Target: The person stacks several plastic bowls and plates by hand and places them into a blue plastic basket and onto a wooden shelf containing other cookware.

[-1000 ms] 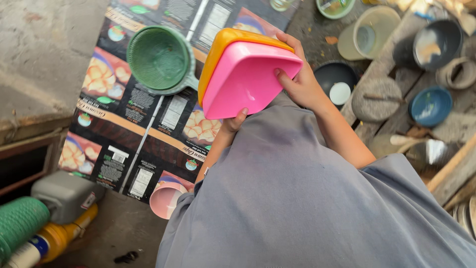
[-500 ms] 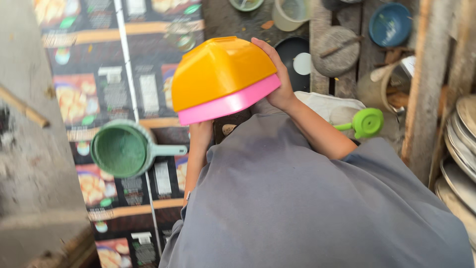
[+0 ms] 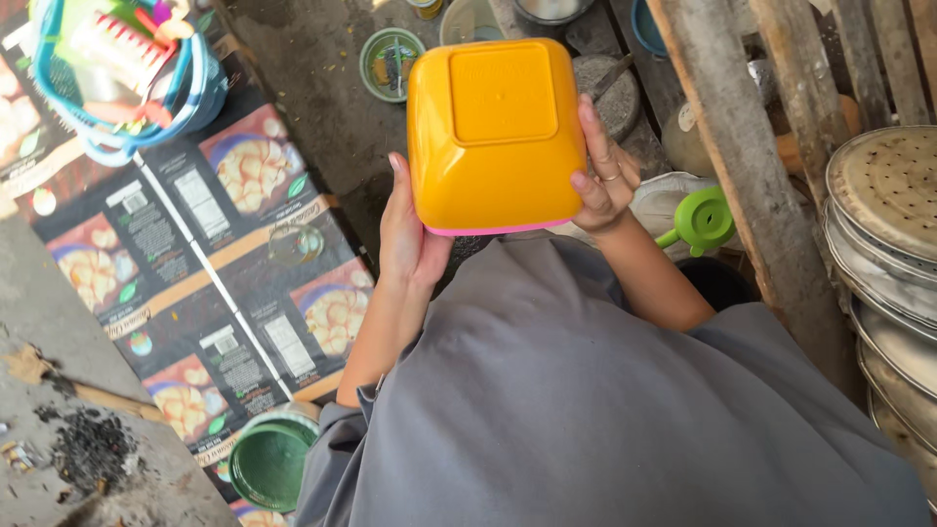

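1. The orange square bowl (image 3: 496, 132) is held upside down in the middle of the view, its flat base facing up toward the camera, above the person's grey-clad lap. It is roughly square, so no long axis stands out.
2. A thin pink rim (image 3: 493, 230) shows along its near edge: a pink bowl is nested under it, almost wholly hidden.
3. The left hand (image 3: 410, 234) clasps the left near corner of the stack, palm against the wall, thumb up along the left side.
4. The right hand (image 3: 605, 176) is closed on the right side, fingers curled over the edge onto the wall. Both hands grip the stack; it lies between them, neither nearer than the other.
5. Left of the stack, printed cardboard sheets (image 3: 195, 263) cover the ground; a blue basket (image 3: 127, 78) of mixed items stands at the far left.
6. A green round strainer (image 3: 271, 461) lies near, at the bottom left.
7. To the right are a green plastic piece (image 3: 705, 221), a wooden post (image 3: 752, 176) and stacked metal trays (image 3: 893, 254).
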